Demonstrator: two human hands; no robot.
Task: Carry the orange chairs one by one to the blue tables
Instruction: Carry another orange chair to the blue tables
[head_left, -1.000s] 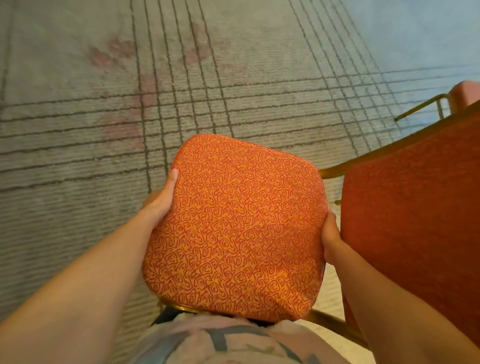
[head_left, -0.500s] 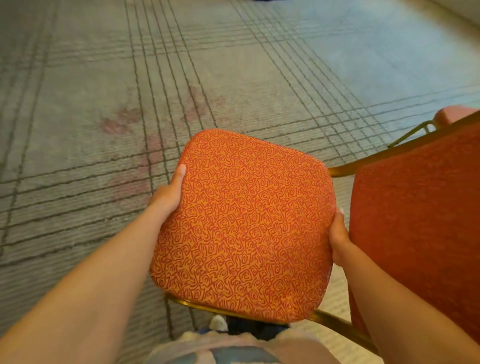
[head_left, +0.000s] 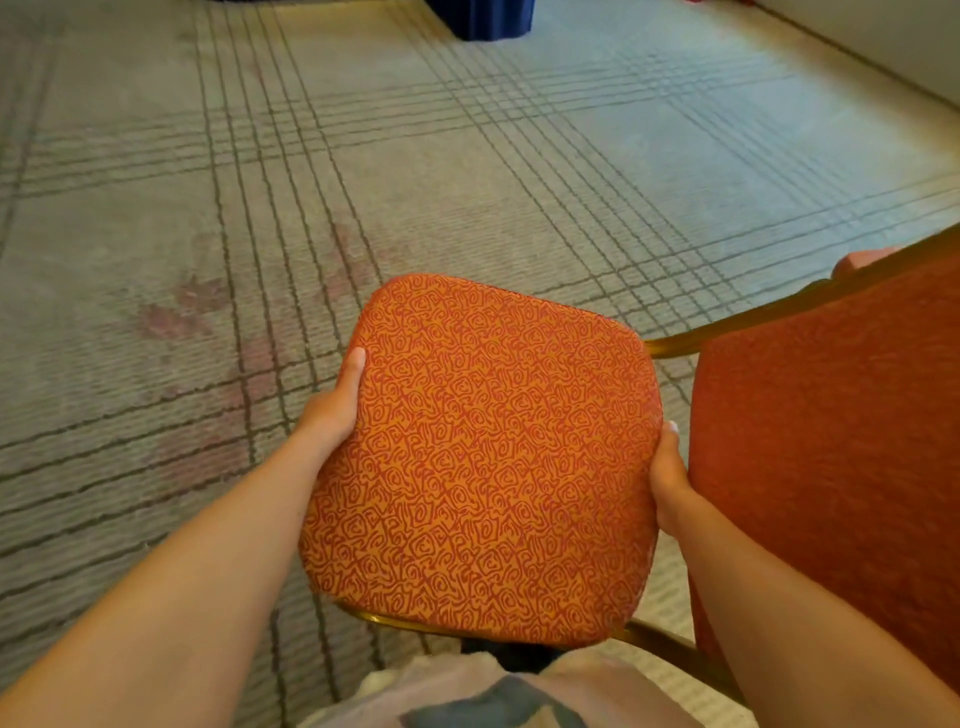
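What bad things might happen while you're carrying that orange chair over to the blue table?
1. The left hand and right hand grip the orange chair only by its seat edges, so it might slip.
2. The seat hides the feet and the chair's legs, so tripping seems possible.
3. The backrest sticks out on the right and may bump something on the way.

- Seat cushion (head_left: 478, 462): orange, covered all over in a darker red pattern of small swirls and squiggles.
- Chair back (head_left: 831, 441): plain red-orange — deeper than the seat, with no pattern.
- Frame (head_left: 727, 325): gold.
- Carpet (head_left: 156, 208): grey-beige, crossed by a grid of thin dark lines, with faded pink blotches.
- Drape (head_left: 483, 18) at the top edge: deep blue.
- Garment (head_left: 597, 696): pale, with a grey-blue patch.
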